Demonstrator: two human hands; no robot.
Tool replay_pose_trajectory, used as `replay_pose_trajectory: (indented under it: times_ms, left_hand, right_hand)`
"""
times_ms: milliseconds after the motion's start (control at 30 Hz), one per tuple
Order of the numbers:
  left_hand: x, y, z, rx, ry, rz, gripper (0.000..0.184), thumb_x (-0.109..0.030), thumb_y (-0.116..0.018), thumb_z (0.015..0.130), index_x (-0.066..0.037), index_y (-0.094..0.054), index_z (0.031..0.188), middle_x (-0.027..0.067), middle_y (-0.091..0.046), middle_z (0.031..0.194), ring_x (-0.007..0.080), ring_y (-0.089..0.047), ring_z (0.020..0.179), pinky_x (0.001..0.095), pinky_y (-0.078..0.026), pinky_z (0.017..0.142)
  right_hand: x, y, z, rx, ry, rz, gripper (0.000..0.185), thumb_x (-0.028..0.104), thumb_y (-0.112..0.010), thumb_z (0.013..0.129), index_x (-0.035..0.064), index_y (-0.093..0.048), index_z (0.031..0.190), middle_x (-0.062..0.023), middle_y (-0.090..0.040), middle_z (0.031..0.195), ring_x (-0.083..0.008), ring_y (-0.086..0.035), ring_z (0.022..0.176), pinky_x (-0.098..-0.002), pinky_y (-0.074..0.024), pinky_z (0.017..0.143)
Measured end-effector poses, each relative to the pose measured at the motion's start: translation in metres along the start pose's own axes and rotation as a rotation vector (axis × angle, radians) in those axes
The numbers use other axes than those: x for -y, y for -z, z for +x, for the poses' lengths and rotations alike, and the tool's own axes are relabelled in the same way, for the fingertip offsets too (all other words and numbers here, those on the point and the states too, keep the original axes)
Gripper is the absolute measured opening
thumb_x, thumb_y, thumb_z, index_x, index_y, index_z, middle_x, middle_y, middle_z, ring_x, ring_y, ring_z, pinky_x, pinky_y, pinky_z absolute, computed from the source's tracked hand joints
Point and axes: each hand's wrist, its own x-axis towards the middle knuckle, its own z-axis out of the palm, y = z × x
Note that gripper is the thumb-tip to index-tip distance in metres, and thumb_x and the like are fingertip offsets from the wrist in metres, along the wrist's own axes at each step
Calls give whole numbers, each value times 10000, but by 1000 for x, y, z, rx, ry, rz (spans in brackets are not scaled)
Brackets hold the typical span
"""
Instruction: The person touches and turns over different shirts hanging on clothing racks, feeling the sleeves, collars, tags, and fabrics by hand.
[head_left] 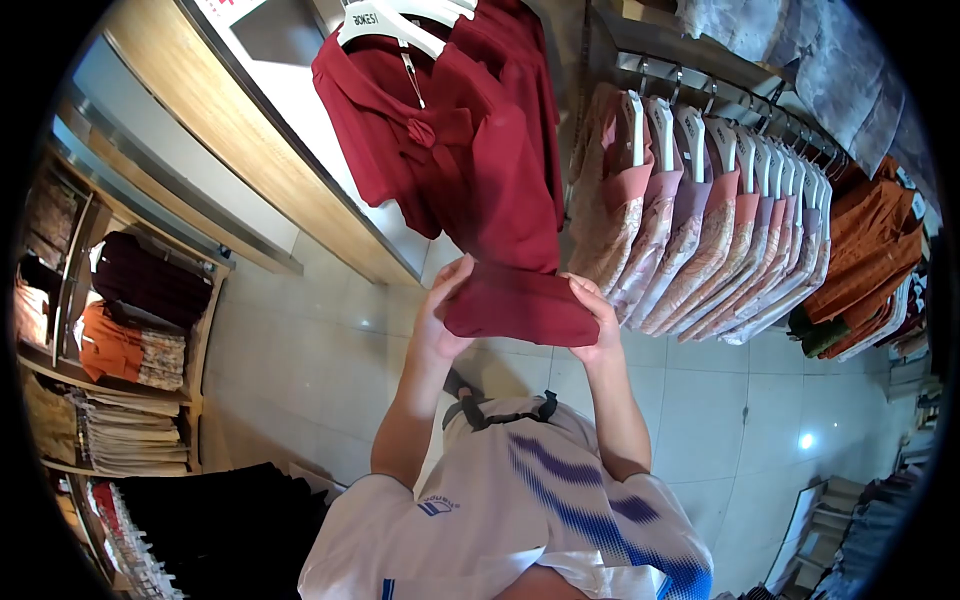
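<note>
A dark red blouse [440, 130] with a bow and a rosette at the neck hangs on a white hanger [385, 28], a tag dangling at its collar. Its lower end, or a piece of matching red cloth [525, 305], is stretched between my hands; I cannot tell whether it joins the blouse. My left hand [440, 310] grips the left edge, fingers curled behind and thumb on top. At the opposite edge, my right hand [595, 320] is closed in the same way. More red garments hang behind the blouse.
To the right, patterned pink and mauve shirts [690, 230] hang in a row, with orange-brown garments [870, 250] beyond. A wood-edged panel [250, 140] stands at left. Shelves [110, 390] with folded clothes and black garments [220, 530] are farther left. Pale tiles [340, 390] cover the floor.
</note>
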Motion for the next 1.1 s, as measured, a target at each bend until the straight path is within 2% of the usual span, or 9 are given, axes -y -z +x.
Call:
replay_pose_trajectory:
  times_ms: [100,333,500,633,667,733,867,967,1100]
  left_hand:
    - [-7,7,5,186,33,-47,159,-208,-486,955,-69,-562,942,64,-646,879,201,-647,799,331,-531,706]
    - [-12,2,5,241,73,-145,170,-161,-437,968,-46,-537,1043,92,-626,1048,232,-619,982,398,-507,840]
    - [-9,5,3,301,41,-22,194,15,-522,881,-24,-516,1072,110,-589,1105,221,-586,1034,382,-477,919]
    - [10,6,-2,52,-192,476,303,142,-561,765,-23,-484,1007,68,-567,949,175,-599,863,282,-499,741]
    - [16,9,-1,49,-195,472,303,142,-561,765,-23,-484,1007,68,-567,949,175,-599,863,282,-499,741]
    - [26,18,1,-89,-606,1131,300,105,-578,737,-8,-456,986,96,-568,936,182,-599,819,262,-482,695]
    - [35,41,12,-186,-641,1276,301,117,-533,746,-1,-433,1004,79,-532,901,111,-532,794,221,-440,664]
    - [40,46,12,-164,-617,1350,314,111,-552,735,-6,-437,1003,83,-534,870,119,-541,793,224,-450,665]
    - [54,51,8,-21,-562,1326,268,75,-575,730,-5,-465,962,96,-542,870,159,-567,779,279,-479,692]
  right_hand:
    - [-3,3,6,6,16,16,291,159,-546,891,-40,-542,1103,-126,-635,1015,-180,-634,897,-294,-509,817]
    - [-7,0,14,253,65,135,463,138,-588,867,-89,-417,1232,-201,-530,1212,-289,-530,1139,-422,-432,982]
    - [-6,-5,12,205,66,193,431,63,-591,857,-53,-431,1240,-185,-522,1234,-276,-520,1159,-424,-424,999]
    - [-7,-3,4,136,74,134,342,-10,-586,837,-29,-491,1166,-159,-585,1152,-245,-580,1080,-377,-480,941]
    - [-7,-5,0,92,74,-9,291,-40,-595,821,-19,-520,1102,-132,-615,1068,-211,-610,995,-335,-501,885]
    - [-8,-4,-6,49,70,-154,247,-70,-604,804,-8,-549,1037,-106,-646,985,-178,-639,910,-294,-522,829]
    - [-16,-2,-7,-77,115,-628,159,-107,-606,776,-3,-588,895,-36,-601,853,-103,-589,725,-212,-491,669]
    - [-18,11,-5,-331,559,-1441,206,-128,-544,719,-18,-586,889,-78,-592,846,-136,-607,723,-224,-472,559]
    - [-25,39,0,-478,560,-1298,224,-119,-502,761,-10,-574,941,-86,-597,865,-150,-617,698,-242,-462,521]
